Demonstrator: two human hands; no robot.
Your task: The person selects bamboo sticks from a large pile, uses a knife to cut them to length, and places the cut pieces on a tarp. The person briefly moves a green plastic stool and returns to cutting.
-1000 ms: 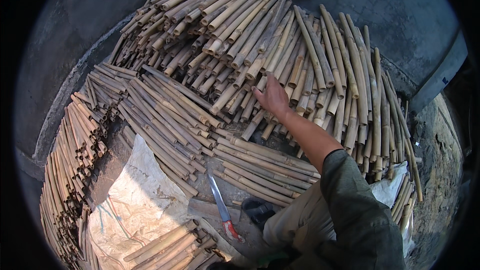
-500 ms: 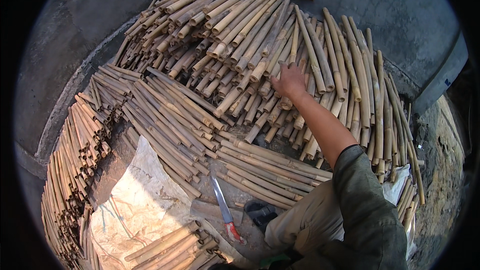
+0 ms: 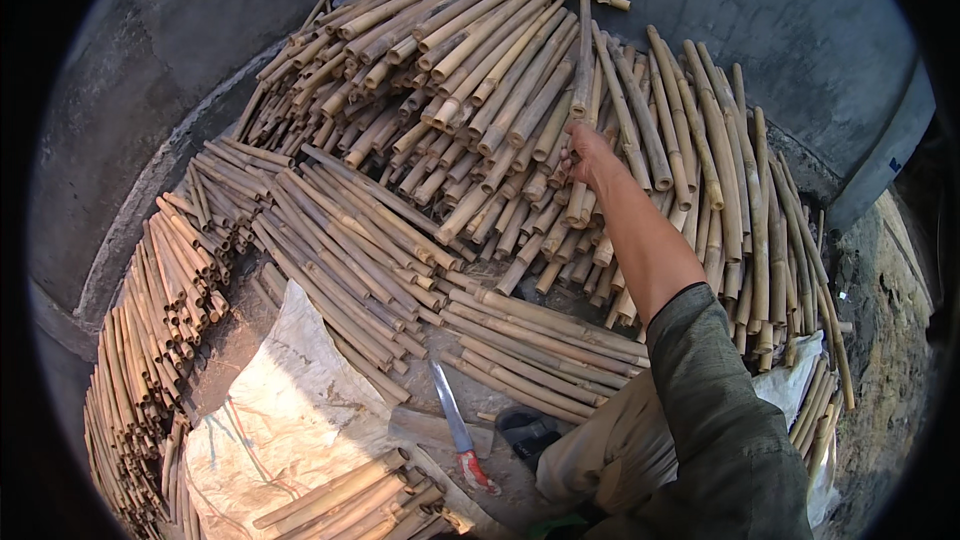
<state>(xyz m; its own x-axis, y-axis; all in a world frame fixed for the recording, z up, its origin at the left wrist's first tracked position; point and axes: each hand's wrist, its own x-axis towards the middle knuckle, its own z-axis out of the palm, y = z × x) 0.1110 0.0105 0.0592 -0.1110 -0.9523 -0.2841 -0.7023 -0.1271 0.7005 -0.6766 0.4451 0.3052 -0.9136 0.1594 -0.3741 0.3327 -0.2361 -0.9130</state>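
Observation:
My right hand (image 3: 590, 155) reaches across the big heap of cut bamboo poles (image 3: 470, 70), its fingers curled. It is at the lower end of a bamboo pole (image 3: 583, 50) that lies on top of the heap and points away toward the wall. The fingers seem closed on that end, though the hand hides part of the grip. Other poles lie close on both sides and beneath. My left hand is out of the picture.
A long knife with a red handle (image 3: 477, 472) lies on the ground by my sandalled foot (image 3: 527, 432). To the left are a pale sack (image 3: 285, 390) and another bamboo stack (image 3: 150, 340). Cut poles (image 3: 345, 500) lie near me. Grey walls (image 3: 760, 30) stand behind.
My right hand has gone from spread fingers on the heap to curled fingers. The top bamboo pole's lower end has swung right to meet it. The view has shifted slightly.

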